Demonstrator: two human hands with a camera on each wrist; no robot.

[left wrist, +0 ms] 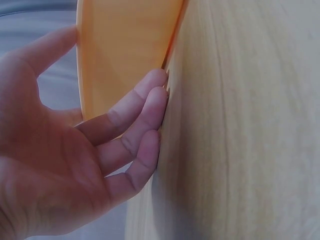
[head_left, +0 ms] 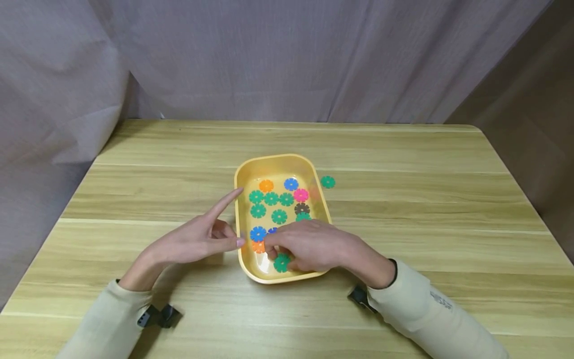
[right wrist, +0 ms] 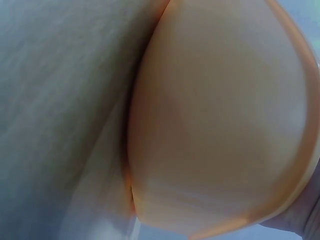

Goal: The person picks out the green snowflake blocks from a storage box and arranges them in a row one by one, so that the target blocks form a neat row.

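Note:
A yellow plastic tray holds several flat, slotted flower-shaped discs in green, blue, orange, pink and dark brown. My left hand is at the tray's left side, its index finger stretched to the rim and its thumb at the rim nearer me. In the left wrist view the other fingers bend loosely against the tray's base and the wood. My right hand reaches inside over the near right part, fingers bent down. Close by its thumb and fingers lie a green disc, an orange disc and a blue disc. Whether it grips one is unclear.
One green disc lies outside on the wooden table, just right of the tray. Grey curtains hang behind the table. The right wrist view shows mostly the tray's outer wall.

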